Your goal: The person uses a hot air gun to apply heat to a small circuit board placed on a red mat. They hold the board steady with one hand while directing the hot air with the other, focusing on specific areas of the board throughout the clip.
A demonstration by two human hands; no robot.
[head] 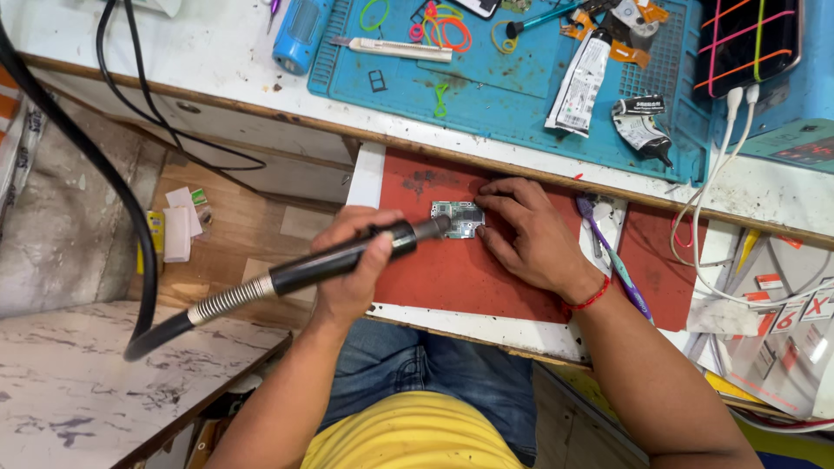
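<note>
My left hand (352,265) grips a black rotary tool handpiece (347,254) with a metal flexible shaft trailing to the left. Its tip touches a small silver circuit board (458,218) lying on a red mat (452,269). My right hand (530,234) lies flat on the mat, its fingertips pressed against the board's right edge and holding it down.
A blue work mat (521,87) on the bench behind carries a glue tube (578,82), rubber bands, a utility knife and a phone wrapped in bands (749,39). A purple toothbrush (612,256) lies right of my hand. White cables hang at the right. A black hose curves at left.
</note>
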